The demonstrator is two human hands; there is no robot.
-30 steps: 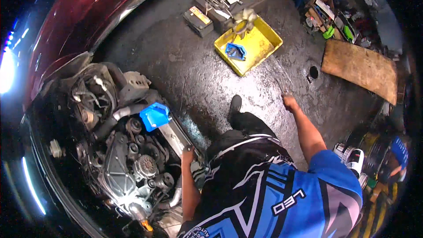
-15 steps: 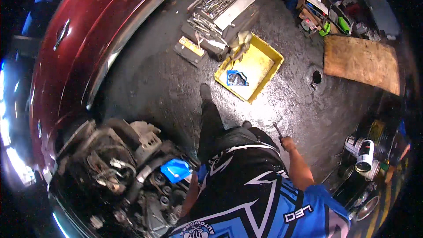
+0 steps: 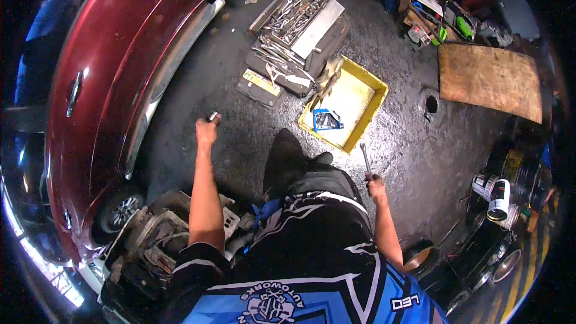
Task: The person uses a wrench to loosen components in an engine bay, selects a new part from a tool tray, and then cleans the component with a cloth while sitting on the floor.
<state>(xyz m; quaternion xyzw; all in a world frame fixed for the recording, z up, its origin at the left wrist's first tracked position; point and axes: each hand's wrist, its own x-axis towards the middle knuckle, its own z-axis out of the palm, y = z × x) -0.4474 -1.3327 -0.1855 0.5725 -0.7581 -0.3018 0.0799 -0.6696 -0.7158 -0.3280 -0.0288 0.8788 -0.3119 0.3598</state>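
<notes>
My left hand [image 3: 206, 131] is held out over the dark floor between the red car and the tool area. Its fingers are closed around a small silvery metal piece [image 3: 213, 116], whose kind is too small to make out. On the other side of my body, my right hand [image 3: 376, 188] grips a long wrench [image 3: 365, 159], its head pointing away from me. Just beyond the wrench lies a yellow tray [image 3: 377, 97], holding a blue-edged case [image 3: 327, 120] with dark contents and a crumpled cloth-like strip [image 3: 327, 87].
A metal toolbox [image 3: 327, 27] full of wrenches stands ahead, with a car battery [image 3: 257, 91] beside it. The red car [image 3: 114, 60] runs along the left; dirty engine parts [image 3: 159, 228] sit at lower left. On the right are a brown board [image 3: 489, 81], a floor hole and white cans [image 3: 499, 199].
My left arm has come up from beside the engine parts and reaches forward, holding the small metal piece. My view has turned and shifted; the wrench stays in my right hand.
</notes>
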